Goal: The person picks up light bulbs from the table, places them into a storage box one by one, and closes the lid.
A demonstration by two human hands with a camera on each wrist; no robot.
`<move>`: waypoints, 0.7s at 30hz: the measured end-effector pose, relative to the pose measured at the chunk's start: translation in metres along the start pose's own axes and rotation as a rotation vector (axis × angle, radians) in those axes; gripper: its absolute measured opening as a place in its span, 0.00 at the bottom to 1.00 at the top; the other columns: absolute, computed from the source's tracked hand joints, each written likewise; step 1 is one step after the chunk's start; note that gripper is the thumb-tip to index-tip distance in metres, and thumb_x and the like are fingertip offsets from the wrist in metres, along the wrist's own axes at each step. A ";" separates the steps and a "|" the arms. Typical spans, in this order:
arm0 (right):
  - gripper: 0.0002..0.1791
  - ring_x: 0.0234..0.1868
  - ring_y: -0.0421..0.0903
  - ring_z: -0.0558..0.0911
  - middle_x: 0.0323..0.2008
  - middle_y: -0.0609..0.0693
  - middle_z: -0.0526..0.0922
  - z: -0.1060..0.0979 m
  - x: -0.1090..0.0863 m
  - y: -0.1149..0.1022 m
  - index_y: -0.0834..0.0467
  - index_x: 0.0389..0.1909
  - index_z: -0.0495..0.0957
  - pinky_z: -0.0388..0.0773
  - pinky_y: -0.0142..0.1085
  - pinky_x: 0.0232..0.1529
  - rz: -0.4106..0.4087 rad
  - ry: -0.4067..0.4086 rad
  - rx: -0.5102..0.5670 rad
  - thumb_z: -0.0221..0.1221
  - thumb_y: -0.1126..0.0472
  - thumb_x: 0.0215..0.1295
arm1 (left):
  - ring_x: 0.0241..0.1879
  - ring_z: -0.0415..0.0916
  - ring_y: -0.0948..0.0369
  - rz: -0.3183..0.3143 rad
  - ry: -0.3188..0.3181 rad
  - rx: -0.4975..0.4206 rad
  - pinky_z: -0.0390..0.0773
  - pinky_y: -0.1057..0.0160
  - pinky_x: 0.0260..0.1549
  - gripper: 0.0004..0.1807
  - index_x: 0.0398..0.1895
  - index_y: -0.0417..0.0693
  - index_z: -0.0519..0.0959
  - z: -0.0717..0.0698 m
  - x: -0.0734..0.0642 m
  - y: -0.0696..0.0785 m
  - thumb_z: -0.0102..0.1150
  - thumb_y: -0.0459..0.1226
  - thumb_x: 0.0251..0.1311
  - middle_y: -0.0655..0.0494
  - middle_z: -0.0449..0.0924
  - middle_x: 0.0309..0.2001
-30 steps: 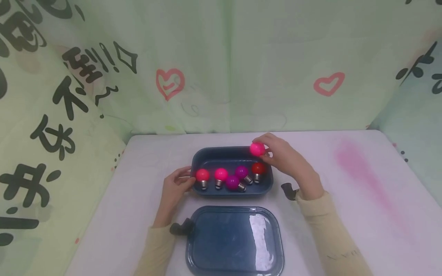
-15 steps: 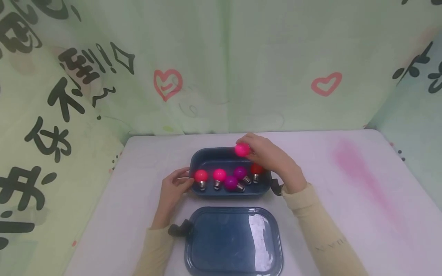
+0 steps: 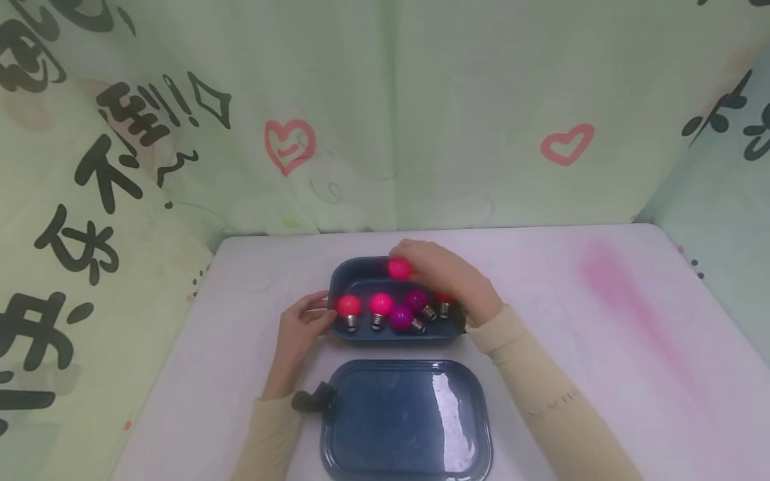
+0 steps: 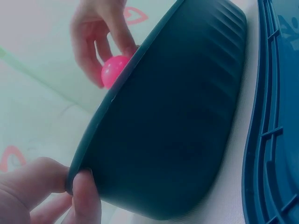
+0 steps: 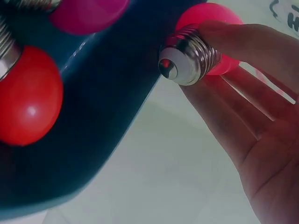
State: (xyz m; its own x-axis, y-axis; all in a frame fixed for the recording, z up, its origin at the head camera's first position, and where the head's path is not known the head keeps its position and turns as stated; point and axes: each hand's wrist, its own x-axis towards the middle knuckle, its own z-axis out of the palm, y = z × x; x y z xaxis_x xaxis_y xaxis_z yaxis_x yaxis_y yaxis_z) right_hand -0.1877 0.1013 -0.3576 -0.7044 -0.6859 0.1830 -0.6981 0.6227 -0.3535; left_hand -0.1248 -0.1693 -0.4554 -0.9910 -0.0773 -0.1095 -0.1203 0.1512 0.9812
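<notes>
A dark blue rectangular box (image 3: 373, 341) holds several round light bulbs with silver screw bases. A red bulb (image 3: 349, 306) and a pink bulb (image 3: 381, 304) lie at its left; two purple bulbs lie right of them, then a darker red bulb (image 5: 32, 95), partly hidden by my right arm in the head view. My left hand (image 3: 305, 322) grips the left end of the box, thumb and fingers either side of the rim (image 4: 88, 140). Over the box's back edge, my right hand (image 3: 442, 270) pinches another pink bulb (image 3: 400, 268) by its screw base (image 5: 191, 56).
A blue lid (image 3: 403, 421) lies flat in front of the box on the white table (image 3: 601, 347). Behind the table hangs a pale green cloth (image 3: 457, 133) with hearts and dark writing, and more cloth closes both sides.
My right hand has carried the pink bulb leftward along the back edge of the box and slightly down. The left hand keeps its grip on the box, and the other bulbs stay put.
</notes>
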 end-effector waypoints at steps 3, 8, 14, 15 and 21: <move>0.14 0.44 0.50 0.81 0.40 0.53 0.82 0.004 0.004 -0.002 0.61 0.47 0.80 0.80 0.44 0.53 -0.027 -0.013 -0.034 0.64 0.70 0.59 | 0.42 0.82 0.59 0.010 -0.003 -0.003 0.85 0.66 0.35 0.24 0.60 0.44 0.78 -0.001 0.000 -0.001 0.67 0.32 0.59 0.40 0.80 0.52; 0.13 0.42 0.50 0.81 0.39 0.53 0.83 0.009 0.013 -0.004 0.62 0.45 0.80 0.81 0.43 0.51 -0.027 -0.057 -0.083 0.63 0.72 0.59 | 0.42 0.82 0.60 0.007 -0.005 -0.015 0.85 0.66 0.35 0.24 0.60 0.45 0.78 -0.002 0.001 -0.002 0.67 0.32 0.59 0.40 0.80 0.53; 0.12 0.41 0.50 0.81 0.38 0.52 0.83 0.014 0.021 -0.003 0.61 0.44 0.81 0.81 0.42 0.49 0.027 -0.136 -0.116 0.65 0.70 0.60 | 0.43 0.82 0.59 0.001 -0.003 -0.027 0.85 0.66 0.35 0.24 0.60 0.45 0.78 -0.002 0.000 -0.002 0.68 0.32 0.58 0.41 0.81 0.53; 0.12 0.41 0.50 0.81 0.38 0.52 0.83 0.015 0.021 -0.003 0.61 0.45 0.81 0.81 0.42 0.49 0.033 -0.142 -0.115 0.65 0.70 0.60 | 0.43 0.82 0.59 -0.001 -0.003 -0.025 0.85 0.66 0.35 0.24 0.60 0.45 0.78 -0.002 0.000 -0.002 0.68 0.32 0.58 0.41 0.81 0.53; 0.10 0.38 0.49 0.81 0.36 0.52 0.83 0.020 0.023 -0.001 0.61 0.42 0.81 0.82 0.42 0.48 0.047 -0.160 -0.148 0.63 0.72 0.60 | 0.44 0.82 0.58 -0.003 -0.003 -0.014 0.85 0.66 0.35 0.24 0.60 0.45 0.78 -0.001 0.001 -0.002 0.67 0.32 0.59 0.40 0.80 0.53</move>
State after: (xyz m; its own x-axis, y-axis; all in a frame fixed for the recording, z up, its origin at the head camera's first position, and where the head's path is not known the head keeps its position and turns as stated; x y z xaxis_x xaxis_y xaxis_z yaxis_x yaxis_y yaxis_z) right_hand -0.2007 0.0773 -0.3714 -0.7153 -0.6986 0.0178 -0.6848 0.6956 -0.2174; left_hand -0.1257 -0.1709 -0.4569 -0.9908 -0.0747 -0.1131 -0.1225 0.1370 0.9830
